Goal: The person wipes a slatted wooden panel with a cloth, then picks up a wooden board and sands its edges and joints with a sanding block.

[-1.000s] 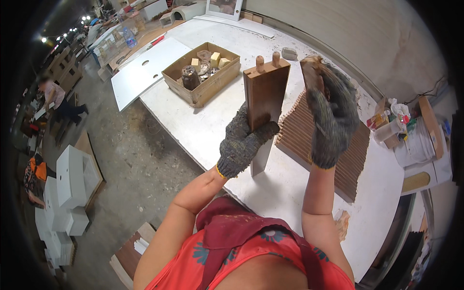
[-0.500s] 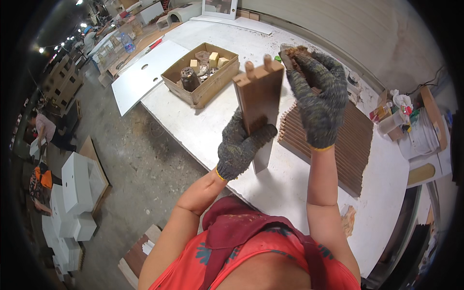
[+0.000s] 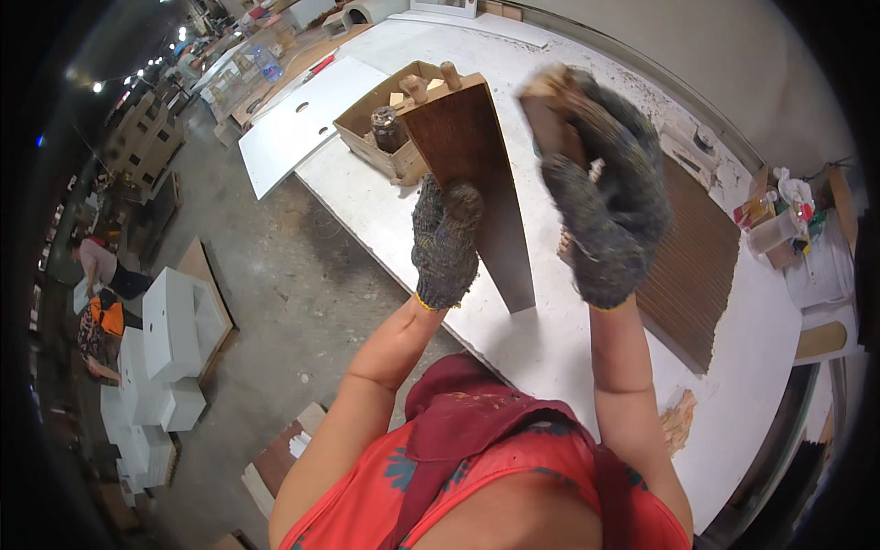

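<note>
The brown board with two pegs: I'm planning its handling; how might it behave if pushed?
The brown board is probably stiff: no bend shows where the left hand grips it. Long and narrow, it would likely tip if pushed on end. Its protruding pegs might catch.

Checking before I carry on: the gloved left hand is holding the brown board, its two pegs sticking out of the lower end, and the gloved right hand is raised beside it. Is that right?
Not quite: the head view shows the two pegs sticking out of the upper end. The gloved left hand does hold the brown board, with the gloved right hand raised beside it.
</note>
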Tool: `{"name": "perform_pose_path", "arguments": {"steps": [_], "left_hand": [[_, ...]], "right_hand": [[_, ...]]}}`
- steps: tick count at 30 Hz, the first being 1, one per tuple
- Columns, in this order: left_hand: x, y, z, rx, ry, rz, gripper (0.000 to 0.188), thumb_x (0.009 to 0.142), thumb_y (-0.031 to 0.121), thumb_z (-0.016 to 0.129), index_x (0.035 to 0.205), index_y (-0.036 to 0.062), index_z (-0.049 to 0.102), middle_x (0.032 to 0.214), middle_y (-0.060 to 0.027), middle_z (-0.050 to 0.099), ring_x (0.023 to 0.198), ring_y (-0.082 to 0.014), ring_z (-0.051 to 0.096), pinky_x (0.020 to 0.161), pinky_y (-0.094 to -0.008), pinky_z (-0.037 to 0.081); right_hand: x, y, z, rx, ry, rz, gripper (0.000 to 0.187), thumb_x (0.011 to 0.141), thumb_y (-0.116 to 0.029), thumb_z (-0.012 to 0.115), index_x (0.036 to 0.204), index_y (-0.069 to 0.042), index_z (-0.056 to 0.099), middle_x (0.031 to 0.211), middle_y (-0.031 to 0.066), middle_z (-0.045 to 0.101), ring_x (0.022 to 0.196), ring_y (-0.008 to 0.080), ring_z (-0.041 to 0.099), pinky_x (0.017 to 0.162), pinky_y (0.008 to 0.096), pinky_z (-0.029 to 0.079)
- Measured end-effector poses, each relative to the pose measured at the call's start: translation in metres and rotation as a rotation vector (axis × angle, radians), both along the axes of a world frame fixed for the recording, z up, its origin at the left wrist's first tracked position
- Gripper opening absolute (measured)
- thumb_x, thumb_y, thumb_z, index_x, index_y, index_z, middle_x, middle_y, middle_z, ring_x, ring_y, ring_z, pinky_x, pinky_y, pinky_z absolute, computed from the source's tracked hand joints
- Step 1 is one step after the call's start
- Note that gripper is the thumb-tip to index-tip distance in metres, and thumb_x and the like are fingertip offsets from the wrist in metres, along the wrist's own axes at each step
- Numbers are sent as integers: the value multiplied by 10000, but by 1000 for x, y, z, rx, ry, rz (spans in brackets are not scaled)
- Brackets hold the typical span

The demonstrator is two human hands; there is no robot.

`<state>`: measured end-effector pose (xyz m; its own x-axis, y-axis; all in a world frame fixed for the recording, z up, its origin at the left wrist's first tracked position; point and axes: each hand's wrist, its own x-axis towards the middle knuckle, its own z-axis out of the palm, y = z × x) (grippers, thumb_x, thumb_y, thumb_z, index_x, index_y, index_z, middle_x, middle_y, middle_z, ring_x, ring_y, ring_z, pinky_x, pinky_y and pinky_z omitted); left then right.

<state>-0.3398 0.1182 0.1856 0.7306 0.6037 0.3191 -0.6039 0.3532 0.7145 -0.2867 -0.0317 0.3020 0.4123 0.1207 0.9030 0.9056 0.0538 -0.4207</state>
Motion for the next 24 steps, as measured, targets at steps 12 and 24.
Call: {"name": "perform_pose_path", "arguments": {"steps": [12,24], "left_hand": [[-8,4,-14,-17,-112,45,480,946,41,609,1400,29,452,1157,-84,582,1010,-174,563,855,-287,496],[4,78,-31,1486,182,1097,617,833,18,679,1407,-61,466,1412,-264,507,1335,-417,467,1149,-453,356]], "right_hand": [[-5,7,-47,-151,-94,-20,535,742,-50,827,1252,-95,672,1366,131,556,1261,307,528,1033,391,459],[-36,-104,-290,-870,336,-104,395,740,-129,800,1126,-115,715,1205,170,633,1078,365,591,956,459,486]]}}
